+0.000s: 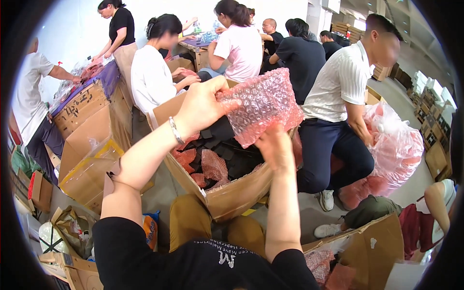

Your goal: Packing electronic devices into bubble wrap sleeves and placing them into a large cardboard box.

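Pinching a pink bubble-wrap pouch [262, 105] at its left edge, the left hand [205, 104] holds it above an open cardboard box [241, 195]. The right hand [276, 149] touches its lower edge; I cannot tell whether it grips.

Setting: packing or sorting area of a workshop. Evidence: large open carton [244, 198] just below centre, toward 6 o'clock, holding flat black pieces [238, 163] and loose pink bubble wrap [214, 165]; bubble-wrap pouch [261, 106] at 1 o'clock. Second carton [89, 157] at 9 o'clock; third carton [379, 251] at 4 o'clock, with more bubble wrap inside. Bulging clear bag [394, 142] of pink material at 3 o'clock. Wood-sided worktable [79, 104], purple cover, at 10 o'clock, workers [121, 26] standing beside it; another table near 11 o'clock, several people seated about it. Stacked boxes [435, 113] farther off, toward 3 o'clock. Plain grey floor [309, 215], white wall [282, 9] at 12 o'clock
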The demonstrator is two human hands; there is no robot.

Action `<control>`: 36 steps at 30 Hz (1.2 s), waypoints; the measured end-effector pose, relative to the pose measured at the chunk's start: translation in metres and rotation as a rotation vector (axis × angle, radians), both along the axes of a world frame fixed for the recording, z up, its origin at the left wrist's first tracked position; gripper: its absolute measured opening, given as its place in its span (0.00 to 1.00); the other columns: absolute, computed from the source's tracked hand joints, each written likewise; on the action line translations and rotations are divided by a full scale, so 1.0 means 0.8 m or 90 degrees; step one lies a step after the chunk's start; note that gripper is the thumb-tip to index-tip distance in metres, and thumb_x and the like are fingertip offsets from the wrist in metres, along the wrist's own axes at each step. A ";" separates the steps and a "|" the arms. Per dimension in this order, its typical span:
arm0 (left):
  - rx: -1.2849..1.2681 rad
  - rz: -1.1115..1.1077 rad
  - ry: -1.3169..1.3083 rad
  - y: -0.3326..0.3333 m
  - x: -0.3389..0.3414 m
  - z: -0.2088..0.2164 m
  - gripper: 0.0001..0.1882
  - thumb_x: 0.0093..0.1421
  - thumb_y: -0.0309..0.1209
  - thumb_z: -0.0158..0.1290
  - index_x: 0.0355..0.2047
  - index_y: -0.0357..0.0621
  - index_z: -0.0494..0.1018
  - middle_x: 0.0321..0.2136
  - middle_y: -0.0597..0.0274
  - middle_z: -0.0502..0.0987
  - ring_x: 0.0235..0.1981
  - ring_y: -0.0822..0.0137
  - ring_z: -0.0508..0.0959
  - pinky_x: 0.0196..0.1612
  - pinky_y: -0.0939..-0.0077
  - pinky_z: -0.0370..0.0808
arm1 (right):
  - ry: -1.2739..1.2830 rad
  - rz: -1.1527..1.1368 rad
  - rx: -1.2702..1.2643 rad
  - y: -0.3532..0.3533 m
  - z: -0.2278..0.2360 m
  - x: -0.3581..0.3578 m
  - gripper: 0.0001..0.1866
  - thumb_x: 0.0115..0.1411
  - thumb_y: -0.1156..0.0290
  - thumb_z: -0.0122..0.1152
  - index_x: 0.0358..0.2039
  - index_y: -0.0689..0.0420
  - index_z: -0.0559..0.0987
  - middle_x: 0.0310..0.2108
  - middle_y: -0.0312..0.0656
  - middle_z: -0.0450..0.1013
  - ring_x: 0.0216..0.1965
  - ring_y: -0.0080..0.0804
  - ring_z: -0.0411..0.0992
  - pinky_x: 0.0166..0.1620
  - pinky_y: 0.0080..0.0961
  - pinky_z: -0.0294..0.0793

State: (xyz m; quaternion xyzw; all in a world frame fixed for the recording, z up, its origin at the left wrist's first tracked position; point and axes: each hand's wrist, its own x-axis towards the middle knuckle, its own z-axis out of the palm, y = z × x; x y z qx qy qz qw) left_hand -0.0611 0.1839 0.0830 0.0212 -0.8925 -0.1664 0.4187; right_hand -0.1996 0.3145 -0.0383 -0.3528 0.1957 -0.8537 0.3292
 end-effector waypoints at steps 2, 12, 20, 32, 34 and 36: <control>-0.033 -0.030 0.091 0.006 -0.006 -0.008 0.13 0.46 0.31 0.61 0.24 0.38 0.68 0.17 0.57 0.71 0.17 0.71 0.71 0.23 0.76 0.68 | -0.001 0.002 0.003 -0.022 0.014 0.037 0.25 0.56 0.64 0.57 0.51 0.58 0.63 0.47 0.41 0.67 0.45 0.33 0.68 0.44 0.35 0.72; 0.091 -0.044 0.117 -0.016 0.017 -0.019 0.15 0.47 0.33 0.62 0.23 0.40 0.67 0.18 0.58 0.71 0.19 0.75 0.69 0.25 0.78 0.68 | 0.324 -0.146 0.242 0.026 0.011 0.000 0.15 0.58 0.66 0.53 0.40 0.64 0.72 0.39 0.47 0.72 0.43 0.34 0.71 0.45 0.29 0.71; -0.263 -0.034 0.054 -0.020 0.027 -0.013 0.18 0.45 0.38 0.60 0.18 0.42 0.62 0.15 0.60 0.63 0.17 0.60 0.68 0.20 0.71 0.66 | 0.214 -0.240 0.237 0.015 0.081 -0.036 0.14 0.59 0.63 0.53 0.35 0.62 0.76 0.26 0.32 0.71 0.27 0.15 0.66 0.33 0.13 0.65; -0.157 -0.028 0.086 -0.026 0.023 -0.021 0.15 0.44 0.31 0.59 0.18 0.39 0.62 0.19 0.62 0.62 0.18 0.65 0.65 0.21 0.75 0.62 | 0.137 -0.197 0.057 -0.007 0.047 0.012 0.18 0.52 0.78 0.61 0.44 0.61 0.71 0.39 0.36 0.72 0.39 0.21 0.70 0.45 0.21 0.69; -0.010 -0.077 0.081 -0.038 0.012 -0.031 0.13 0.44 0.28 0.57 0.18 0.39 0.62 0.19 0.63 0.62 0.18 0.68 0.65 0.22 0.76 0.62 | 0.170 -0.202 0.105 -0.008 0.045 0.022 0.20 0.50 0.80 0.62 0.44 0.61 0.71 0.39 0.37 0.72 0.38 0.21 0.70 0.45 0.21 0.69; 0.137 -0.122 0.077 -0.050 0.007 -0.031 0.12 0.44 0.26 0.56 0.18 0.38 0.62 0.20 0.65 0.62 0.19 0.71 0.65 0.23 0.77 0.62 | 0.133 -0.155 0.107 -0.015 0.036 0.018 0.19 0.51 0.78 0.62 0.44 0.62 0.71 0.38 0.39 0.72 0.37 0.23 0.71 0.43 0.21 0.70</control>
